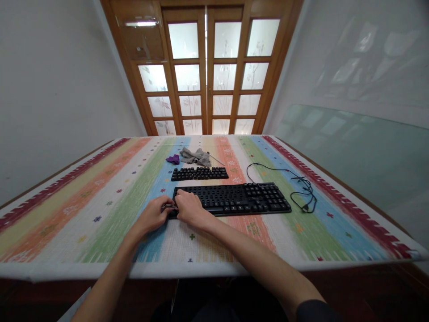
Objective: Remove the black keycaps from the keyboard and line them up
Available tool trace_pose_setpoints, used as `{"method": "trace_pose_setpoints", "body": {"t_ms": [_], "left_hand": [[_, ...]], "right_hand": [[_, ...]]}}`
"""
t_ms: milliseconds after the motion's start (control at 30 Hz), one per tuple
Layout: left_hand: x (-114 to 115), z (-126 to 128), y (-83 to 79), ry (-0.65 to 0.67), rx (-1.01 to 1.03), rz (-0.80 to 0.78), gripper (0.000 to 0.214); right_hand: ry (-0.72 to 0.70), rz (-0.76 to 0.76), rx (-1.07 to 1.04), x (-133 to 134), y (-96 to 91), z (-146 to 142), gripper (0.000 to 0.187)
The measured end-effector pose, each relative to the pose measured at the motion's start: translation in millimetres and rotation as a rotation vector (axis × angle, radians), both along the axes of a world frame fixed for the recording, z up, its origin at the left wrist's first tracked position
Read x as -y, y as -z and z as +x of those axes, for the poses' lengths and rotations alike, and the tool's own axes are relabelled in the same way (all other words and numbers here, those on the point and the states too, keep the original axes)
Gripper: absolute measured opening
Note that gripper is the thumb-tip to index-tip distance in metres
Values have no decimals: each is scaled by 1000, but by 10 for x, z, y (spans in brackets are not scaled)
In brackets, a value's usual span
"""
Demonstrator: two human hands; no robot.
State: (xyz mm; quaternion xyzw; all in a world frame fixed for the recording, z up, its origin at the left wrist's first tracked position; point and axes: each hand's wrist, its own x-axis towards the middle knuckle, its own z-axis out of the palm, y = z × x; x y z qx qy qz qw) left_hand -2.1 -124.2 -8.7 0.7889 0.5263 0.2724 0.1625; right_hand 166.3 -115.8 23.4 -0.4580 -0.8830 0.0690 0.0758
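We pinched thin dark tool (169, 206) in left hand (152, 217) at left end of keyboard (241, 197); right hand (189, 209) curled over that end, grip we couldn't tell.

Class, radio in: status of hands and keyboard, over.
Left hand grips small tool at keyboard left end. Right hand on keyboard corner. Cable right, clear.

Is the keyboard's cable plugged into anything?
Not plugged in: the cable lies looped on the tablecloth, its plug end loose beside the keyboard.
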Motion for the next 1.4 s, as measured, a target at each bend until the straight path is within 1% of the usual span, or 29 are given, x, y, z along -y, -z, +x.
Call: {"method": "trace_pose_setpoints", "body": {"t_ms": [233, 400, 533, 867, 1167, 1400], "left_hand": [[9, 2, 58, -23, -1, 84, 18], [12, -4, 106, -18, 10, 141, 21], [15, 2, 111, -16, 12, 170, 20], [37, 14, 102, -2, 5, 188, 19], [48, 32, 101, -23, 8, 184, 21], [69, 55, 96, -51, -1, 192, 22]], "right_hand": [[-17, 66, 7, 43, 45, -32, 21], [10, 79, -1, 53, 101, -51, 21], [-7, 80, -2, 57, 120, -48, 23], [-17, 89, 16, 80, 104, -28, 23], [21, 45, 8, 56, 107, -30, 24], [15, 59, -4, 70, 120, -27, 25]]}}
